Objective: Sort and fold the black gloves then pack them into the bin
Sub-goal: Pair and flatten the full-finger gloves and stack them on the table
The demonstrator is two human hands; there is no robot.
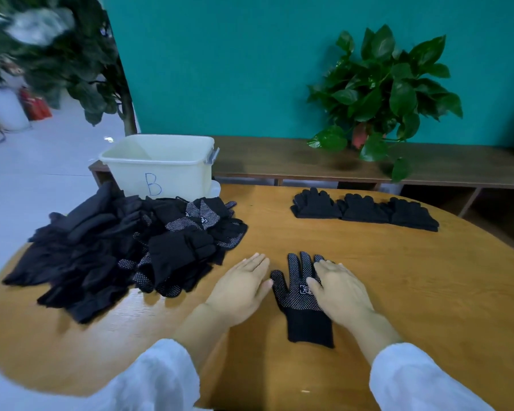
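A black glove with white dots lies flat on the wooden table, fingers pointing away from me. My right hand lies flat on the glove's right side with straight fingers. Just left of the glove's thumb, my left hand rests flat on the table. A loose pile of black gloves covers the table's left part. Three folded stacks of black gloves sit in a row at the far right. Behind the pile stands a cream bin marked "B".
A low wooden bench runs along the teal wall behind the table, with a potted green plant on it. A tall leafy plant stands on the floor at the far left.
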